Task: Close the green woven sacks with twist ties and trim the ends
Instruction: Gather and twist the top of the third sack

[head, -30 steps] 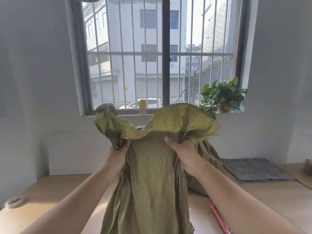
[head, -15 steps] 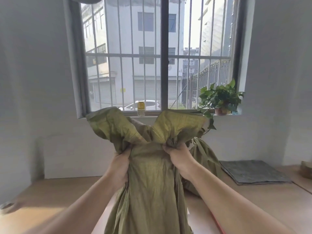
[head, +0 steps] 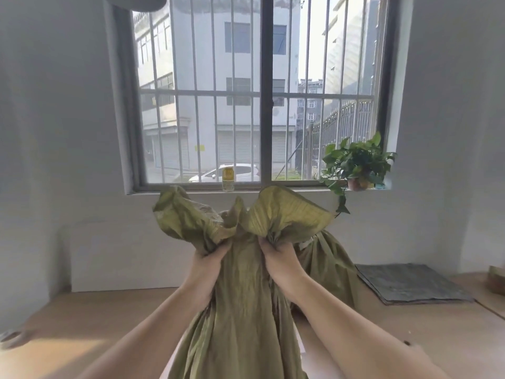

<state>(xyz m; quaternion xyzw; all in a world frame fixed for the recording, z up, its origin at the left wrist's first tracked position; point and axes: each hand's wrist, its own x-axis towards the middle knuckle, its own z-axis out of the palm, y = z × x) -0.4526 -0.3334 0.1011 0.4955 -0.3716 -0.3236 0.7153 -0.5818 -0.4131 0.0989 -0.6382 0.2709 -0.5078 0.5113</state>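
Left hand (head: pixel 208 265) and right hand (head: pixel 278 259) each grip the bunched neck of a crumpled green woven sack (head: pixel 243 302); fingertips buried in folds; sack's bottom cut off below

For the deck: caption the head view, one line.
Left hand and right hand grip the bunched green woven sack before a barred window.

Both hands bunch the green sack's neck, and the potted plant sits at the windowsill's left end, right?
No. The head view shows the potted plant at the right end of the windowsill. The left hand and right hand do bunch the green sack at its neck.
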